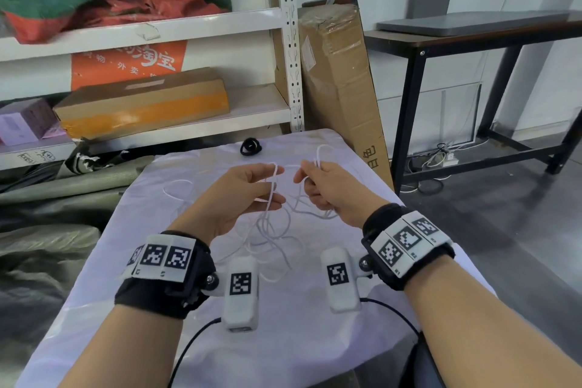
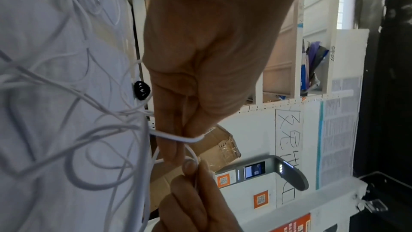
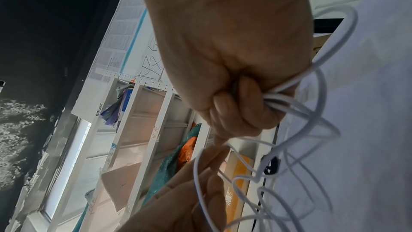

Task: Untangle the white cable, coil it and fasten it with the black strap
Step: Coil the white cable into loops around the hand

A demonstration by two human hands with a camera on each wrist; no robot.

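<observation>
The white cable point(image 1: 271, 230) lies in a loose tangle on the cloth-covered table point(image 1: 157, 309), with strands rising to both hands. My left hand point(image 1: 277, 184) pinches a loop of it between thumb and fingers; in the left wrist view the cable point(image 2: 178, 138) crosses the left hand point(image 2: 176, 147). My right hand point(image 1: 310, 181) grips several strands in a fist, and a small loop sticks up above it. The right wrist view shows the right hand point(image 3: 240, 105) closed on the cable point(image 3: 312, 130). The black strap point(image 1: 251, 146) lies curled at the table's far edge, apart from both hands.
A white shelf rack point(image 1: 293, 57) with cardboard boxes point(image 1: 141, 104) stands behind the table. A tall carton point(image 1: 340, 88) leans at the far right corner. A dark side table point(image 1: 472, 38) is to the right. Dark sheeting covers the floor at left.
</observation>
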